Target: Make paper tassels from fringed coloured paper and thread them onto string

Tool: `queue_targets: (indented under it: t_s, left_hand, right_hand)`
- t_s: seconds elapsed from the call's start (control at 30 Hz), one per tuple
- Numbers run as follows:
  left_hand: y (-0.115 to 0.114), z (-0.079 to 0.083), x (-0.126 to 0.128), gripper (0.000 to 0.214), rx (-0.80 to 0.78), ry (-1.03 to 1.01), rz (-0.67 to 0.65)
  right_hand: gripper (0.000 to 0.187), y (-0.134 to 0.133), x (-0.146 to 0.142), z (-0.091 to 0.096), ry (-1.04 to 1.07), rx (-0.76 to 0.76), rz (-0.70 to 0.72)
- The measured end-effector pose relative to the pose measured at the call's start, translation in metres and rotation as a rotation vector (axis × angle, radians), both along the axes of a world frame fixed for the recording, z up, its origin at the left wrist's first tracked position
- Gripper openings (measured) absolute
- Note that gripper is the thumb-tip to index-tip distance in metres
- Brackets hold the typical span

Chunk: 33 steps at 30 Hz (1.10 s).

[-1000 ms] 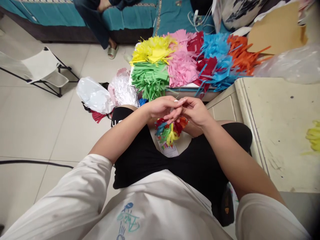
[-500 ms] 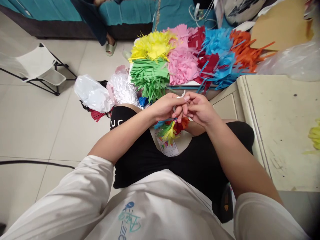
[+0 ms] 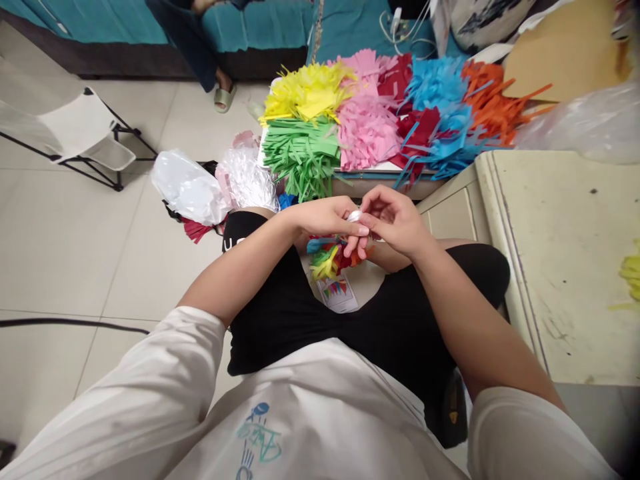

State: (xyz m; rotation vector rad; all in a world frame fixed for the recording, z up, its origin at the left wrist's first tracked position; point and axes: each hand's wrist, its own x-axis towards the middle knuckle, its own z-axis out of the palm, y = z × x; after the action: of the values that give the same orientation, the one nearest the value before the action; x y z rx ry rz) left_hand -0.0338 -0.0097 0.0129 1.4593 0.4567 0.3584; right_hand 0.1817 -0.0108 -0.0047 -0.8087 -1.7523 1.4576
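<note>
My left hand [image 3: 334, 217] and my right hand [image 3: 393, 219] meet over my lap, fingertips touching. Between them is a small white ribbon-like strip [image 3: 354, 216], mostly hidden by the fingers. My left hand is closed around it, while my right thumb and forefinger pinch at its edge. Just below the fingers hangs a bunch of multicoloured paper tassels [image 3: 327, 262] in blue, green, yellow, red and orange. Whether the tassels are joined to the strip is hidden. A small printed card [image 3: 340, 297] with a coloured bunting picture lies between my thighs.
Fringed tissue paper in yellow [image 3: 305, 93], green [image 3: 303, 150], pink [image 3: 370, 130], dark red, blue [image 3: 440, 83] and orange [image 3: 493, 107] covers a low table ahead. A cream cabinet [image 3: 560, 267] stands right. Plastic bags [image 3: 187, 187] and a folding stool [image 3: 80, 127] are left. Someone's foot [image 3: 224, 83] shows beyond.
My hands have moved slightly down and my fingers have changed their grip. The white strip's loose end no longer sticks up above them. The tassels have shifted a little left.
</note>
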Motion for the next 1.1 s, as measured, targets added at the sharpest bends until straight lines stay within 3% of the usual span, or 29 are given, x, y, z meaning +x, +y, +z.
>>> queue_targets:
  t_s: [0.2, 0.33, 0.47, 0.77, 0.97, 1.03, 1.1]
  left_hand:
    - [-0.001, -0.012, 0.002, 0.071, -0.043, -0.042, 0.099]
    - [-0.004, -0.012, 0.006, 0.075, -0.143, -0.152, 0.237]
    - [-0.007, -0.009, 0.01, 0.075, -0.182, -0.09, 0.222]
    - [-0.019, -0.008, 0.038, 0.066, -0.234, -0.125, 0.539]
    - [-0.012, -0.023, 0.038, 0.049, -0.113, -0.298, 1.052]
    - [-0.007, -0.027, 0.033, 0.045, -0.108, -0.342, 1.076]
    - [-0.003, -0.029, 0.028, 0.042, -0.128, -0.354, 1.019]
  right_hand:
    - [0.055, 0.0, 0.003, -0.006, 0.02, -0.022, -0.025]
    - [0.058, 0.005, 0.006, -0.006, 0.127, -0.221, 0.045]
    - [0.056, 0.008, 0.007, -0.003, 0.098, -0.334, 0.066]
    - [0.034, 0.004, 0.0, 0.0, 0.039, -0.113, -0.138]
    - [0.048, -0.007, -0.001, 0.0, 0.04, 0.139, -0.317]
    - [0.054, -0.006, 0.0, 0.0, 0.039, 0.101, -0.263]
    - [0.057, 0.0, 0.003, -0.001, 0.074, 0.004, -0.213]
